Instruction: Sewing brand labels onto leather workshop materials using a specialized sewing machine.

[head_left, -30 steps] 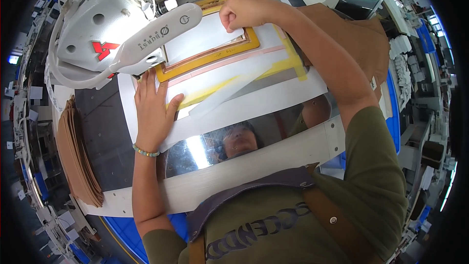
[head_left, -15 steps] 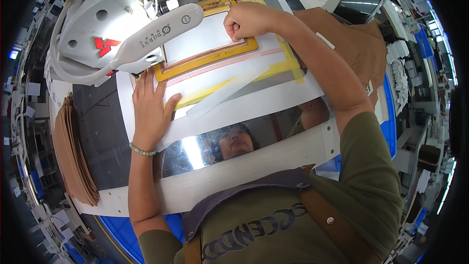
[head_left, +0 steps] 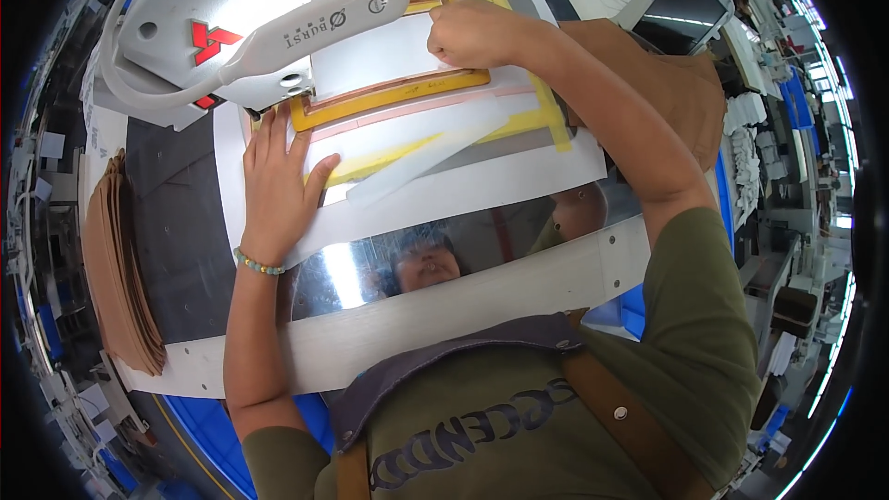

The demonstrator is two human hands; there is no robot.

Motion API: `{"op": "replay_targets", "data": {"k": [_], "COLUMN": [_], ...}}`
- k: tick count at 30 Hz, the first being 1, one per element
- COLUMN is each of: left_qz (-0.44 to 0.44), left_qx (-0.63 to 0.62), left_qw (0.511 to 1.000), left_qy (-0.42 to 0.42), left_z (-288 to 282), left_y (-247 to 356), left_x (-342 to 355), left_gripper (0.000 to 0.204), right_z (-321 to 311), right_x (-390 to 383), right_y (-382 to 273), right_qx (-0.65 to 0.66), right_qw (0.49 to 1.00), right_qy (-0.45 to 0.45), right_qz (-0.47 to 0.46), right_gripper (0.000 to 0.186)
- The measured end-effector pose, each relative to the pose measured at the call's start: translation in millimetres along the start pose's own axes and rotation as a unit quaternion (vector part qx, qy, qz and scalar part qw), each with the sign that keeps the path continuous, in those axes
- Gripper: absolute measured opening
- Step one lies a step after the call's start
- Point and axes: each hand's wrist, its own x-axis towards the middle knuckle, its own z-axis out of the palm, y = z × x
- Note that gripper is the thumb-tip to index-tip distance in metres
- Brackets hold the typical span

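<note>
A yellow rectangular frame (head_left: 398, 96) with a brown inner edge lies under the white sewing machine head (head_left: 194, 14), around a white sheet (head_left: 375, 60). My right hand (head_left: 477, 34) is closed over the frame's right side, knuckles up; the fingertips are mostly hidden. Flat on a larger white sheet (head_left: 463, 187), my left hand (head_left: 278, 181) has its fingers stretched out, their tips by the frame's near left corner. Yellow tape (head_left: 380, 167), a pink strip (head_left: 417, 111) and a loose translucent strip (head_left: 421, 165) lie in front of the frame.
A grey-white lamp (head_left: 319, 28) arches over the frame's left part. Brown cut pieces stand in a stack (head_left: 120, 268) at the left; more brown material (head_left: 648, 83) lies at the right, beside a tilted screen (head_left: 681, 9). A shiny metal plate (head_left: 491, 245) borders the near table edge (head_left: 463, 294).
The whole view has shifted slightly. My right fist has turned a little, with its fingertips less visible. My left hand stays flat by the frame's corner.
</note>
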Motion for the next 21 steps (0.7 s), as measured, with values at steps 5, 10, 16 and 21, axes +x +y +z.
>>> {"op": "replay_targets", "data": {"k": [5, 10, 16, 21], "left_qz": [-0.006, -0.009, -0.016, -0.149], "left_qx": [-0.001, -0.019, -0.027, 0.125], "left_qw": [1.0, 1.0, 0.999, 0.972], "left_qy": [-0.002, 0.0, 0.026, 0.132], "left_z": [0, -4, -26, -104], "left_y": [-2, -3, -18, -137], "left_x": [1, -2, -13, -60], "left_gripper": [0.064, 0.066, 0.08, 0.042], "right_z": [-15, -8, 25, 19], "right_x": [18, 43, 44, -11], "right_y": [-7, -67, -74, -54], "right_qx": [0.137, 0.481, 0.535, 0.511], "right_qw": [0.983, 0.876, 0.835, 0.835], "right_qy": [0.102, 0.026, 0.121, 0.196], "right_qz": [0.073, 0.02, 0.049, 0.055], "right_gripper": [0.018, 0.017, 0.026, 0.034]}}
